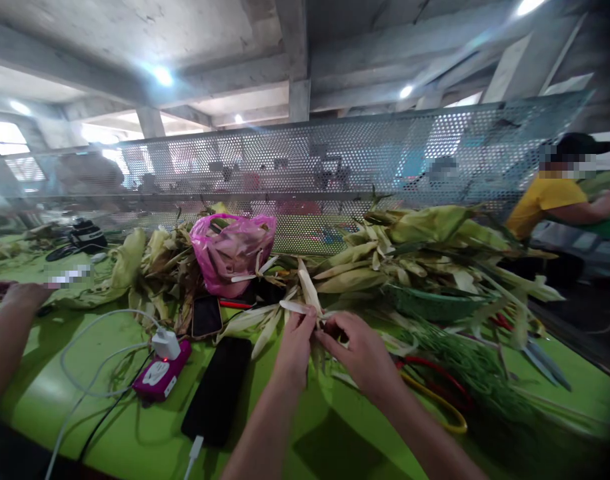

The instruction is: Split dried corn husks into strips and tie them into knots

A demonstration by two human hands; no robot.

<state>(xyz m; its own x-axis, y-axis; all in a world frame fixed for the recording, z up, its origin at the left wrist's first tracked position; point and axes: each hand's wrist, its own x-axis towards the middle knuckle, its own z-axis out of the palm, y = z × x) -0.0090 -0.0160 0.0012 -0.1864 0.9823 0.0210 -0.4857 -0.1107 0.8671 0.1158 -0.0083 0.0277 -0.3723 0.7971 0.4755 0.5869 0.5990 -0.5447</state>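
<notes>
Pale corn husk strips (309,285) rise from between my two hands, above the middle of the green table. My left hand (299,337) pinches the strips from the left, thumb and fingers pressed together. On the other side my right hand (352,347) has its thumb and fingertips closed on the same husk, close to the left fingertips. One strip sticks out to the left over my left hand. The exact spot where the fingertips meet is partly hidden. Behind lies a big heap of husks (415,240), and loose husk pieces (267,327) lie left of my hands.
A black phone (219,390) lies left of my forearms, beside a purple power strip (162,373) with white cables. Beyond are a pink plastic bag (232,257) and scissors (435,393) with red and yellow handles under green string. Another person's arm (7,327) reaches in from the left.
</notes>
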